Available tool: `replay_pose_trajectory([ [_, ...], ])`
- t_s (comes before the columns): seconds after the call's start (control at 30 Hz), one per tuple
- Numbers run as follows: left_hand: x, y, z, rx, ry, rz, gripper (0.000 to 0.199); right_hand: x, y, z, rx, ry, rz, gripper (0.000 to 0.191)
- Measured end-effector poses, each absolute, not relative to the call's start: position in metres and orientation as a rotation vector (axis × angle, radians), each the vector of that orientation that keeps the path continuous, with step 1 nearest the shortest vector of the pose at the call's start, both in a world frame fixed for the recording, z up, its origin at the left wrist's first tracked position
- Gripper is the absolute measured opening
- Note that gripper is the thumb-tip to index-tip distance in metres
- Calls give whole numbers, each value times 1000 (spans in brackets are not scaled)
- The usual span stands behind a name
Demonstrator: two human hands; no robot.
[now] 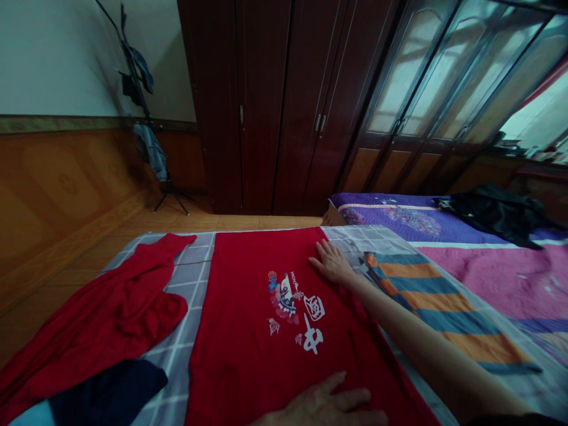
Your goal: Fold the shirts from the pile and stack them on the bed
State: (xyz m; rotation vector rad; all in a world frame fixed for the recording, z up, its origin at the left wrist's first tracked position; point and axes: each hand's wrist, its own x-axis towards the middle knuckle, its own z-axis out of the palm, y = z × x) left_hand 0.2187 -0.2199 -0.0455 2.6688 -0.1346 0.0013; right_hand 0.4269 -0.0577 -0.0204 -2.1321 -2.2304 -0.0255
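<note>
A red garment (248, 307) with a printed cartoon figure and white characters lies spread flat on a grey checked bed cover (202, 284). My right hand (333, 263) rests palm down on its far right part, fingers stretched out. Lower in the view, my left hand (328, 405) lies on the near part of the red cloth with its fingers spread; the bottom edge cuts it off. Neither hand grips anything. To the right of my right forearm is a folded orange and blue-grey striped garment (439, 302).
At the left lie a crumpled red garment (119, 296) and a dark navy cloth (110, 390). A second bed with a purple and pink cover (399, 219) holds a black garment (497, 210). Behind stand a dark wardrobe (261, 106) and a coat stand (144, 106).
</note>
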Motion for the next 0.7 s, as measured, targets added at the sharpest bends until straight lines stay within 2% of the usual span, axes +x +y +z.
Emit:
replay_pose_trajectory([
  [0.17,216,-222,-42,2718,-131,82,46,379,-88,-30,-1645,-2602,47,71],
  [0.33,212,-222,-43,2858,-149,226,46,440,-70,-20,-2153,-2291,23,71],
  [0.47,215,-224,-53,3031,-164,381,43,453,-71,-7,-2246,-2190,-50,69],
  [0.53,217,-226,-58,3095,-129,438,41,424,-91,-5,-2138,-2289,-31,69],
  [0.7,220,-228,-55,3111,-110,507,36,326,-157,-6,-1250,-2717,263,78],
])
